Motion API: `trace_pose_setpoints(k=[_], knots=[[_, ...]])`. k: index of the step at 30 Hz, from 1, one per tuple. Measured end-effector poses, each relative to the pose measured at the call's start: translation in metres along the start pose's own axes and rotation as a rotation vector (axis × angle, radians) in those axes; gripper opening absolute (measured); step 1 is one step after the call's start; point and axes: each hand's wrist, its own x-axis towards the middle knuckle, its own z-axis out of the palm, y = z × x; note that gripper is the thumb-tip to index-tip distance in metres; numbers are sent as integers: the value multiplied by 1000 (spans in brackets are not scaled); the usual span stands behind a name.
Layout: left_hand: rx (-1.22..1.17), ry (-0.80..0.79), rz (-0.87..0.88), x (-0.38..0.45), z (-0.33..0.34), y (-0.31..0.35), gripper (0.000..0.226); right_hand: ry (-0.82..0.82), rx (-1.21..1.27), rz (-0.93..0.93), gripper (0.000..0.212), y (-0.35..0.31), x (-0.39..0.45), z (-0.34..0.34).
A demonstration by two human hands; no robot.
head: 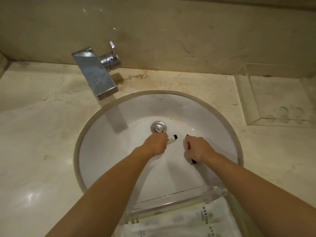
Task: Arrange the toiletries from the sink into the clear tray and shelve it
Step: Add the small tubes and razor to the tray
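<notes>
Both my hands are down in the white round sink [102, 151], just below the drain [158, 127]. My left hand [156, 144] is closed around a small white tube with a black cap [173, 138], whose cap end sticks out to the right. My right hand [196, 148] is closed around a dark item [193, 161]; only its black ends show above and below the fist. A clear tray [171, 200] rests at the sink's near edge, holding white toiletry packets [188, 219] with green print.
A chrome faucet [95, 74] with a lever juts from the back wall over the sink's far left. A second clear acrylic box [277, 94] stands on the marble counter at the right. Marble countertop [34, 134] surrounds the sink.
</notes>
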Motion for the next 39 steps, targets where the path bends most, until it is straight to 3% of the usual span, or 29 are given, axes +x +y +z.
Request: trace_pose_setpoints(k=[1,4,10,12,19,24,31,39], knots=[[-219,-64,-72,-2,-4,4,27,26,60,9,24,4,0,-1],[-818,-41,-199,-66,-50,49,24,193,165,-50,19,-5,-66,-48],[-1220,-114,-366,-70,-56,49,21,206,318,-18,10,-16,-68,-53],[-1287,-102,-360,-71,-58,51,21,194,384,-7,7,-20,-69,-52],[-1404,171,-251,-76,-61,52,14,183,639,77,9,-26,-85,-46],[-1363,270,-134,-111,-80,71,22,212,808,56,6,-28,-123,-59],[-1335,283,-61,-165,-81,85,24,225,907,40,5,-22,-171,-55],[-1556,157,-144,-220,-55,102,13,283,832,-16,19,-4,-214,-48]])
